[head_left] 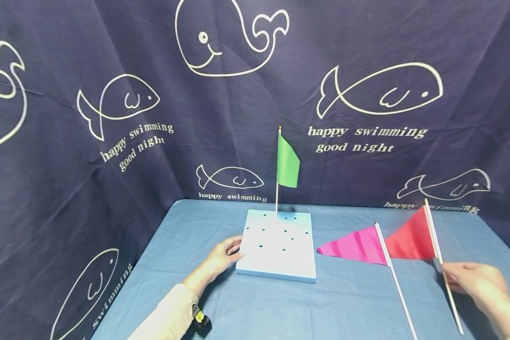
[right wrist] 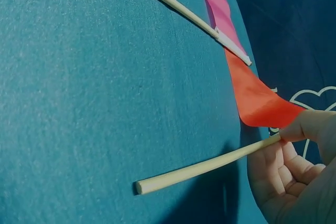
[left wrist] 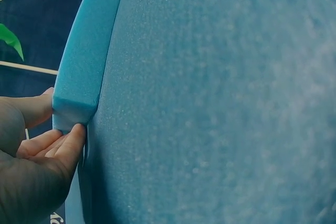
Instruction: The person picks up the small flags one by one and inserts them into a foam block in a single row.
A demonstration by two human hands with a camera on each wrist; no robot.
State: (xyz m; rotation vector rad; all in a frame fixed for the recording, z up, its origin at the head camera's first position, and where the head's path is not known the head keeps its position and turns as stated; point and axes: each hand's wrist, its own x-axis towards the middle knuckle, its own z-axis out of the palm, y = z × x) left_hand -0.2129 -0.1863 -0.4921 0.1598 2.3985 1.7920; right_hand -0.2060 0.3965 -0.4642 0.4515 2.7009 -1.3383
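A pale blue foam board (head_left: 276,264) dotted with small holes lies on the table. Near its back edge a green flag (head_left: 287,163) stands upright on a thin stick. My left hand (head_left: 222,257) holds the board's left edge, thumb and fingertips against its side in the left wrist view (left wrist: 44,150). On the right, my right hand (head_left: 478,278) pinches the wooden stick of a red flag (head_left: 414,236) between thumb and fingers. In the right wrist view the stick's bare end (right wrist: 199,169) points out from the fingers. A pink flag (head_left: 361,245) lies between the board and the red flag.
A blue cloth (head_left: 331,307) covers the table. Behind and to the left hangs a dark blue curtain (head_left: 246,104) with white fish and whale outlines and lettering. A black device (head_left: 201,323) is strapped at my left wrist.
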